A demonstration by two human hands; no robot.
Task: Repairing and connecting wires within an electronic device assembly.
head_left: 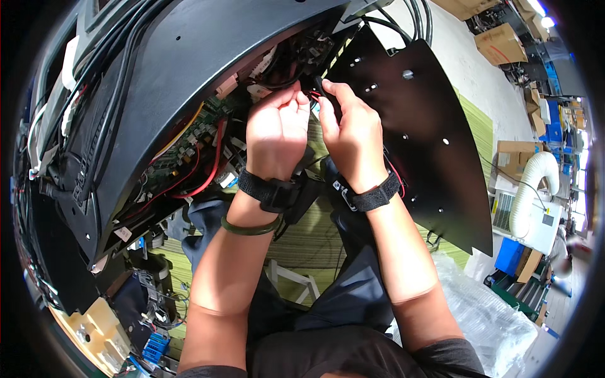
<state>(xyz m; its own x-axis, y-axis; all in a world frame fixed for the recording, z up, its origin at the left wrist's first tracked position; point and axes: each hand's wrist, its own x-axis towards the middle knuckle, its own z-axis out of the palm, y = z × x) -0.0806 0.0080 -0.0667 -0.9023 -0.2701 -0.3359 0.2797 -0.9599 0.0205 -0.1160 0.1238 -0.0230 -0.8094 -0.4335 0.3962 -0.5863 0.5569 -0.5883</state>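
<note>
**Two hands busy with small wires inside an open machine**

The person has both hands up at the gap between two big black panels. The landmark here is the black side panel point(416, 126), the flat one with little holes, swung open to the right so the inside can be reached.

Just left of that panel's top edge, the right hand point(353, 132) pinches a small black plug with red wires point(317, 88). Its fingertips are pressed together on it. The left hand point(276, 129) is close beside it, fingers curled and pinched at the same bunch of wires, most likely to keep them from moving. The two hands almost touch, because the part is tiny and needs both.

Further left of the side panel sits the green circuit board point(189, 142), with red wires looping over it. Above that curves the big black cover point(189, 69).

Both wrists wear black straps point(372, 195). The left wrist also has a green band point(249, 227).

Well to the right of the panel, past its lower corner, stand a white hose point(532, 189) and cardboard boxes point(501, 43) on the floor.
</note>
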